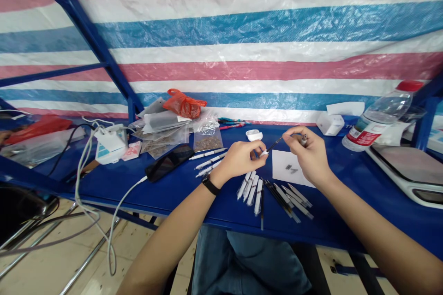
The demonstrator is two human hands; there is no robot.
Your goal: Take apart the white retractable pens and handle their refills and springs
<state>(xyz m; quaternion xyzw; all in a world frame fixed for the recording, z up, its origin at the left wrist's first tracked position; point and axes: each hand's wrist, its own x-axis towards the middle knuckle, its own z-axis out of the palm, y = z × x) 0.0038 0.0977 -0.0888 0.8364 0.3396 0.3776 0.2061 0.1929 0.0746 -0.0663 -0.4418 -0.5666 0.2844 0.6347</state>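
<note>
My left hand point(244, 159) is closed around a white pen barrel point(264, 153), mostly hidden by the fingers. A thin dark pen refill point(275, 144) runs from the barrel's end to my right hand point(308, 150), whose thumb and forefinger pinch it. A small grey pointed piece point(304, 139) also shows among the right-hand fingers. Below the hands lie several white pen barrels point(249, 188), dark refills point(282, 196) and silvery pen tip sections point(299, 200). On a white paper sheet point(281, 175) rest small dark pieces, possibly springs point(291, 168).
Finished-looking white pens point(207, 161) lie left of my hands, beside a black phone point(169, 162) on a cable. Plastic bags point(166, 124), an open white case point(254, 135), a bottle point(382, 117) and a scale point(411, 170) stand around the blue table point(138, 198).
</note>
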